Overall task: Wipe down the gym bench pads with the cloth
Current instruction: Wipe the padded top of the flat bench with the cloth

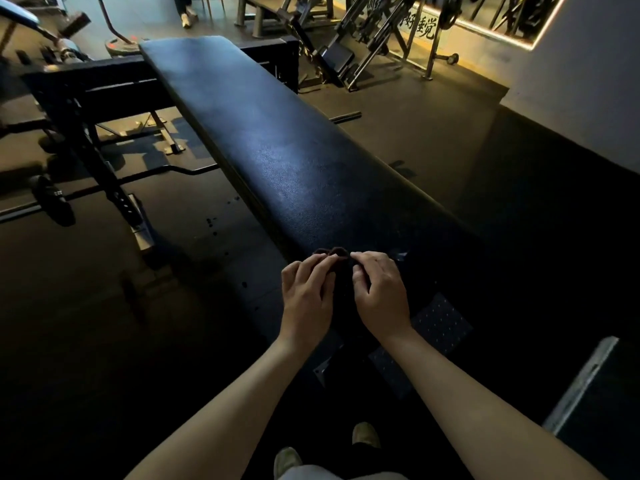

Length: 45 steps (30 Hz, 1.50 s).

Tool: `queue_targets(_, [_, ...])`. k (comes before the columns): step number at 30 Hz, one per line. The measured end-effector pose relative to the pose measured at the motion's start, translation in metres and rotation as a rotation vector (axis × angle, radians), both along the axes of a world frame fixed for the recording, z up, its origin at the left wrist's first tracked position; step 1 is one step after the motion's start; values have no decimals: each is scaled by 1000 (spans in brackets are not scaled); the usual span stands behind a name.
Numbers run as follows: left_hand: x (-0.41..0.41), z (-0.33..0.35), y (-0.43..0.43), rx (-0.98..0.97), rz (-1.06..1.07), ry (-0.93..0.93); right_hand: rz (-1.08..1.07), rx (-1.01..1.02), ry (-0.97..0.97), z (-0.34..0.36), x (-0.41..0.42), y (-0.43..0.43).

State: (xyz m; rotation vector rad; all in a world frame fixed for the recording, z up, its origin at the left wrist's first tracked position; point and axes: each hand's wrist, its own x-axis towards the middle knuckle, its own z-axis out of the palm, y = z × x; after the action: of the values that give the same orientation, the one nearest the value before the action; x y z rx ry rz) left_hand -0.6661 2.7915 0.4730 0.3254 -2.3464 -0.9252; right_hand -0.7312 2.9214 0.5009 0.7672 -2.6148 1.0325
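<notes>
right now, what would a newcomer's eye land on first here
The long black bench pad fills the middle, running away from the viewer with a bluish sheen. At its near end the left hand and right hand pinch a dark cloth between them. A warm glowing strip shines at top right.
</notes>
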Motion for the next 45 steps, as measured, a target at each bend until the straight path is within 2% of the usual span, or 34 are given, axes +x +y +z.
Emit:
queue_targets(4, [-12, 7, -10, 44, 29, 24, 29, 47, 36, 1, -2, 1])
queue_targets(8, [-20, 14, -6, 78, 97, -67, 31, -12, 17, 0, -3, 1])
queue_targets(13, [1, 11, 22, 18, 61, -49, 69, -100, -44, 4, -4, 17])
queue_targets(21, [17, 14, 44, -39, 76, -31, 159, -27, -113, 0, 0, 33])
queue_targets(27, [-1, 23, 43, 144, 271, -129, 221, -33, -169, 6, -5, 38])
queue_targets(34, [26, 16, 95, 69, 280, -100, 277, -97, -236, 13, -6, 59])
queue_targets(40, [34, 17, 111, -5, 288, -78, 333, -55, -229, 13, -4, 73])
queue_targets(45, [14, 28, 96, 159, 398, -123, 374, -15, -239, 18, -9, 74])
